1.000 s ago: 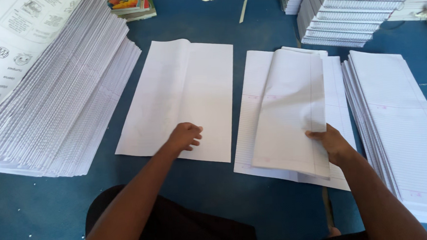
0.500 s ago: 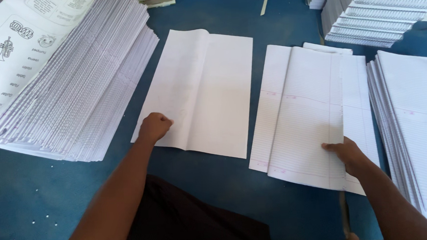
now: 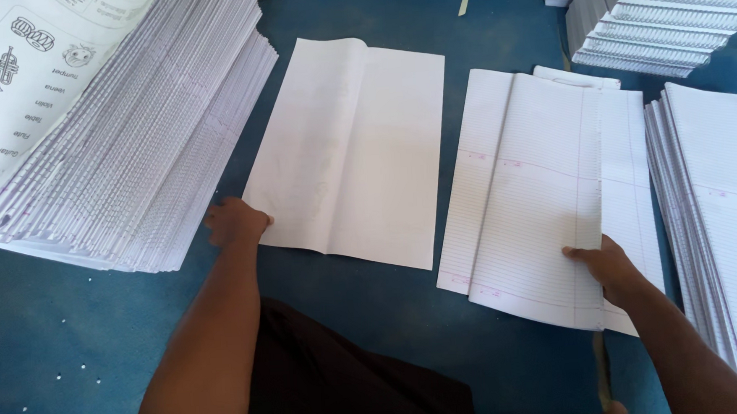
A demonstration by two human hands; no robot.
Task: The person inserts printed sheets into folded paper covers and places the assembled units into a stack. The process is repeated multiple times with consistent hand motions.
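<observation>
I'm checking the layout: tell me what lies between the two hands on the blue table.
In the head view, between the left hand and right hand lie the blank creased sheet, bare blue table, and the lined sheets.
</observation>
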